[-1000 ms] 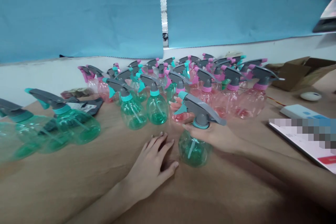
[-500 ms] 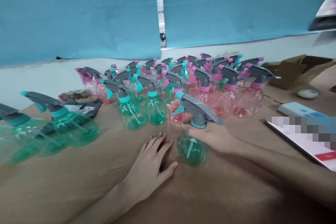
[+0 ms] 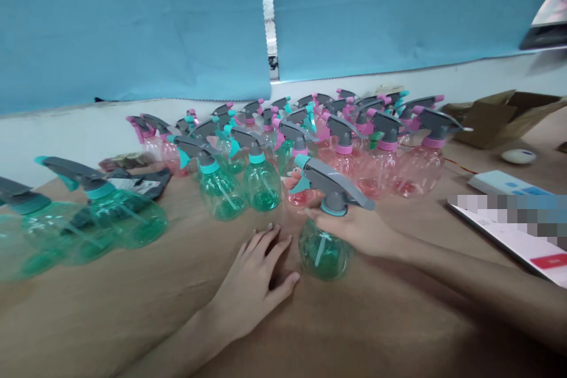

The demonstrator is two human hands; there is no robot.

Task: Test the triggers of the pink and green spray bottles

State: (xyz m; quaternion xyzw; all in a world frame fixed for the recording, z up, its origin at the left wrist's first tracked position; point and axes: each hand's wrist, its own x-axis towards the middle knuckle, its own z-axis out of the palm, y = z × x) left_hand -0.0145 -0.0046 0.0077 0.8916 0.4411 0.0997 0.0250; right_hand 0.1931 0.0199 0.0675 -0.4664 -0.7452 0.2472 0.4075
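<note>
My right hand [image 3: 354,225] is closed round the neck of a green spray bottle [image 3: 325,257] with a grey head and turquoise trigger. The bottle is upright, and its thin tube shows through the clear wall. Just left of it, my left hand [image 3: 254,280] lies on the table with its fingers spread, holding nothing. Beyond both hands are two green spray bottles, one [image 3: 262,186] close beside the other [image 3: 221,195]. A pink spray bottle [image 3: 302,196] stands behind the held one, partly hidden by my right fingers.
Several pink and green spray bottles crowd the back of the table [image 3: 133,307]. More green bottles [image 3: 128,224] stand at the left, near a dark plastic packet [image 3: 148,183]. To the right are a cardboard box [image 3: 489,121], a white mouse [image 3: 518,156] and a phone-like screen [image 3: 500,236].
</note>
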